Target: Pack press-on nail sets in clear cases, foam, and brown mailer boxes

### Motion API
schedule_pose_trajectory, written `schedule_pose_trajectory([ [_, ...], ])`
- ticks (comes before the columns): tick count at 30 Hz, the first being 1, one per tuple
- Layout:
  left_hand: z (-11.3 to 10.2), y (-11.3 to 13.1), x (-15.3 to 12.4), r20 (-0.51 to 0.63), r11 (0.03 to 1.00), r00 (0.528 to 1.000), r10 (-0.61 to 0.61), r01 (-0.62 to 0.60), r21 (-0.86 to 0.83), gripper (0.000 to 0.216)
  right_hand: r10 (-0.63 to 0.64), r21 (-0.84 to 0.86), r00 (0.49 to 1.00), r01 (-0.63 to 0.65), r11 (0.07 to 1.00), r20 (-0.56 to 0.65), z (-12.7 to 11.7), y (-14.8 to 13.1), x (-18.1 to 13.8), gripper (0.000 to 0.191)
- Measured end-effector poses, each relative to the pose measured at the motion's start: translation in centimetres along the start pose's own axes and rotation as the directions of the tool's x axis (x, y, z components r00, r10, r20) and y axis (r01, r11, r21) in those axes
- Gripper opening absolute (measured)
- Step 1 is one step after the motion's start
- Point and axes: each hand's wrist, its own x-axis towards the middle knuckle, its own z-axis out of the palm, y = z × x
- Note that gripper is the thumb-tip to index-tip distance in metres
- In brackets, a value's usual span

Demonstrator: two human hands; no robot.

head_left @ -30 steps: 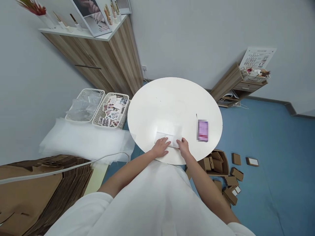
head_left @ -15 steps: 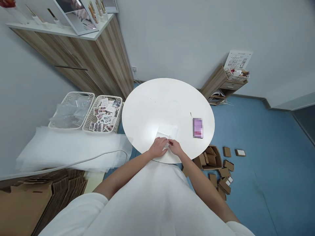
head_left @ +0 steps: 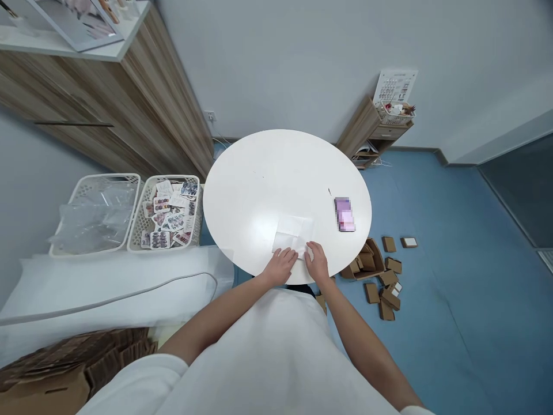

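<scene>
A thin white translucent sheet [head_left: 294, 225], creased or folded across its middle, lies near the front edge of the white round table [head_left: 285, 167]. My left hand [head_left: 280, 266] rests on its lower left part, palm down with the fingers stretched out. At the lower right corner is my right hand [head_left: 317, 263], its fingers slightly bent, with a gap between thumb and forefinger, touching the sheet's edge. Whether anything lies inside the sheet I cannot tell. To the right on the tabletop sits a purple-pink pixelated item [head_left: 344, 214].
Left of the table stand a basket [head_left: 195, 230] of nail-set cards and another basket [head_left: 137, 190] with clear plastic bags. White foam sheeting [head_left: 129, 282] lies below them, above brown cardboard [head_left: 52, 392]. At right, an open carton [head_left: 367, 271] and several small brown boxes [head_left: 372, 293] lie on the floor.
My right hand has loosened from its pinch near the left hand and moved a little right. My left hand has slid slightly down. The whole view has shifted.
</scene>
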Motion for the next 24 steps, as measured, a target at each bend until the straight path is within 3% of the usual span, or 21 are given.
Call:
schedule_pose_trajectory([
  [4, 1.1, 0.5, -0.8, 0.024, 0.999, 0.998, -0.052, 0.052, 0.003, 0.071, -0.084, -0.176, 0.983, 0.113, 0.978, 0.165, 0.5, 0.7, -0.9, 0.047],
  [8, 1.1, 1.2, -0.9, 0.033, 0.993, 0.993, -0.117, 0.117, -0.018, 0.07, -0.118, -0.269, 0.95, 0.199, 0.942, 0.288, 0.6, 1.0, 0.9, 0.046],
  [10, 1.0, 1.7, -1.1, -0.011, 0.965, 0.969, -0.245, 0.243, -0.098, 0.068, -0.139, -0.285, 0.932, 0.24, 0.928, 0.335, 0.3, 1.0, 2.1, 0.046],
  [11, 1.0, 1.9, -1.2, -0.039, 0.922, 0.932, -0.361, 0.35, -0.169, 0.068, -0.146, -0.287, 0.925, 0.255, 0.923, 0.352, 0.2, 1.0, 2.6, 0.046],
  [12, 1.0, 2.2, -1.2, -0.056, 0.84, 0.861, -0.506, 0.476, -0.261, 0.068, -0.152, -0.285, 0.918, 0.266, 0.921, 0.365, 0.1, 1.0, 3.1, 0.046],
  [14, 1.1, 2.5, -1.1, -0.023, 0.545, 0.61, -0.792, 0.689, -0.478, 0.072, -0.161, -0.266, 0.908, 0.276, 0.924, 0.386, 0.0, 1.1, 4.0, 0.047],
  [16, 1.2, 2.8, -0.5, 0.097, 0.184, 0.339, -0.936, 0.705, -0.685, 0.075, -0.177, -0.226, 0.899, 0.284, 0.932, 0.4, 0.2, 1.3, 4.7, 0.047],
  [17, 1.3, 2.9, 0.0, 0.171, 0.026, 0.243, -0.955, 0.641, -0.767, 0.076, -0.189, -0.201, 0.895, 0.289, 0.936, 0.405, 0.2, 1.5, 5.0, 0.048],
  [18, 1.4, 2.9, 0.7, 0.239, -0.104, 0.181, -0.954, 0.549, -0.829, 0.076, -0.204, -0.174, 0.89, 0.295, 0.94, 0.409, 0.3, 1.6, 5.2, 0.048],
  [20, 1.5, 3.1, 2.2, 0.354, -0.298, 0.102, -0.93, 0.357, -0.885, 0.078, -0.234, -0.124, 0.88, 0.309, 0.943, 0.414, 0.4, 2.0, 5.6, 0.049],
  [22, 1.6, 3.2, 3.8, 0.416, -0.403, 0.019, -0.909, 0.206, -0.891, 0.082, -0.256, -0.088, 0.873, 0.319, 0.944, 0.416, 0.3, 2.3, 5.8, 0.049],
  [24, 1.6, 3.1, 5.1, 0.433, -0.437, -0.061, -0.899, 0.085, -0.895, 0.087, -0.268, -0.069, 0.868, 0.325, 0.943, 0.417, 0.3, 2.4, 5.9, 0.049],
])
